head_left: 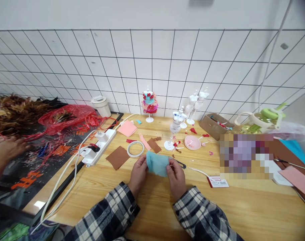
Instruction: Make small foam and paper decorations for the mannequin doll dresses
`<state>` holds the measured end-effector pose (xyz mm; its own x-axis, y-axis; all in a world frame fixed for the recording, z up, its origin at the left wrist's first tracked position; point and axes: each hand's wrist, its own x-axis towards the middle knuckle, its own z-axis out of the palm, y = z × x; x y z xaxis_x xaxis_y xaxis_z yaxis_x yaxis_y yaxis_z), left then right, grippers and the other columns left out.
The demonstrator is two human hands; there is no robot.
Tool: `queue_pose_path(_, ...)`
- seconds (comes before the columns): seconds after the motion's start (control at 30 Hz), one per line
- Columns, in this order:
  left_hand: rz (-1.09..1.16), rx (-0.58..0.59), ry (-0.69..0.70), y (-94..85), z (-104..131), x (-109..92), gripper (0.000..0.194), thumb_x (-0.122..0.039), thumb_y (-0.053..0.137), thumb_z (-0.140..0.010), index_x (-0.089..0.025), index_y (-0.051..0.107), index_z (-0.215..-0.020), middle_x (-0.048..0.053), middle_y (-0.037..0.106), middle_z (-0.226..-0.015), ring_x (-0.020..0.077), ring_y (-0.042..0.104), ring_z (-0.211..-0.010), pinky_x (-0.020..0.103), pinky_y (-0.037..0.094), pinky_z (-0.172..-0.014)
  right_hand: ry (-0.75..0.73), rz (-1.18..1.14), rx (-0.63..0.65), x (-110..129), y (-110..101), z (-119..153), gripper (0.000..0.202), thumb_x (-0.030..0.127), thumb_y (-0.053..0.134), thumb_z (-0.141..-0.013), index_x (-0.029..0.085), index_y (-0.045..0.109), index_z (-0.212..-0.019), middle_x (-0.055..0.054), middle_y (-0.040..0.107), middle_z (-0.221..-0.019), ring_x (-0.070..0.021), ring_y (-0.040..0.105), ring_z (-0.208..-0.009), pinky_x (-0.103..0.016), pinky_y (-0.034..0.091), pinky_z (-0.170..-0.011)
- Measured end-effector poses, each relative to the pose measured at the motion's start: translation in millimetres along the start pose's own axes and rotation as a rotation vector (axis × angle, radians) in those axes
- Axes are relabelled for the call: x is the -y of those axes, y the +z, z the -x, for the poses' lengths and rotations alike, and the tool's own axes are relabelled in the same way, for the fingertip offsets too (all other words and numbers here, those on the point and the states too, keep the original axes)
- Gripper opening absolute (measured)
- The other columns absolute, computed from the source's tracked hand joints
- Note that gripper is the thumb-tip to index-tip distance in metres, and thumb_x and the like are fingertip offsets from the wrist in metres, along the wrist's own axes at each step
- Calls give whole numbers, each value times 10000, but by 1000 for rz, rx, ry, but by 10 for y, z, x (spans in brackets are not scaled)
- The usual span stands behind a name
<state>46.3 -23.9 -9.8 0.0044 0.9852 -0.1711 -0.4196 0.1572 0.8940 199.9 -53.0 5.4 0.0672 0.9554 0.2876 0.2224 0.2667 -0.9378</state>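
Note:
Between my two hands, a piece of light blue crepe paper (pixel 158 164) is stretched just above the table's front part, its left edge folded over. My left hand (pixel 139 174) pinches its left side, and my right hand (pixel 176 177) pinches the right side between thumb and fingers. Behind my right hand, the dark handle of what looks like scissors (pixel 182 164) pokes out; the rest is hidden. A roll of white tape (pixel 135 149) and a brown square sheet (pixel 118 157) lie beyond my left hand. Farther back stands a small white dress form (pixel 178 122) with blue bits on its chest.
A decorated dress form (pixel 149 102) and two bare ones stand near the wall. Around them are a pink dish (pixel 192 142), a cardboard box (pixel 212 125), pink sheets (pixel 127 128) and scraps. A power strip (pixel 99 149) with cables runs left; beyond it is another person's hand (pixel 10 147).

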Motion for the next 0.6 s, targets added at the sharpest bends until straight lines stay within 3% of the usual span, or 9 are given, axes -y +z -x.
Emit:
queue_pose_path(0.13, 0, 190, 12, 37, 66, -62, 578, -482, 693, -731, -195, 529, -1205, 74, 690, -982, 221, 636, -916, 337, 480, -831, 76, -49, 61, -23, 6, 42, 245, 358, 440, -895, 186, 602, -963, -54, 626, -815, -179, 566, -711, -289, 455, -605)
queue_pose_path(0.2, -86, 205, 9, 50, 88, -102, 710, -386, 800, -633, -216, 489, -1248, 37, 683, -906, 198, 638, -844, 302, 490, -771, 85, -80, 135, -31, 8, 66, 234, 367, 450, -894, 190, 600, -927, -38, 607, -764, -169, 551, -674, -274, 443, -575)
queue_pose_path(0.27, -174, 181, -13, 39, 89, -116, 653, -316, 837, -586, -201, 552, -1162, 11, 666, -843, 166, 622, -758, 264, 487, -699, 103, -142, 175, -43, 8, 79, 226, 382, 458, -890, 191, 580, -880, -24, 583, -723, -155, 524, -632, -261, 428, -548)
queue_pose_path(0.4, -188, 167, -72, -26, 44, -73, 384, -346, 809, -624, -151, 646, -913, 32, 688, -823, 164, 624, -729, 281, 496, -703, 201, -252, 50, -82, 1, 39, 222, 409, 460, -870, 201, 538, -860, -11, 573, -728, -149, 505, -614, -255, 430, -546)
queue_pose_path(0.6, 5, 92, -122, -48, -35, -39, 383, -358, 766, -683, -152, 638, -980, 54, 707, -902, 169, 647, -792, 300, 508, -757, 258, -175, -151, -136, -75, -103, 220, 418, 450, -863, 205, 502, -853, 14, 527, -684, -143, 490, -596, -246, 427, -536)
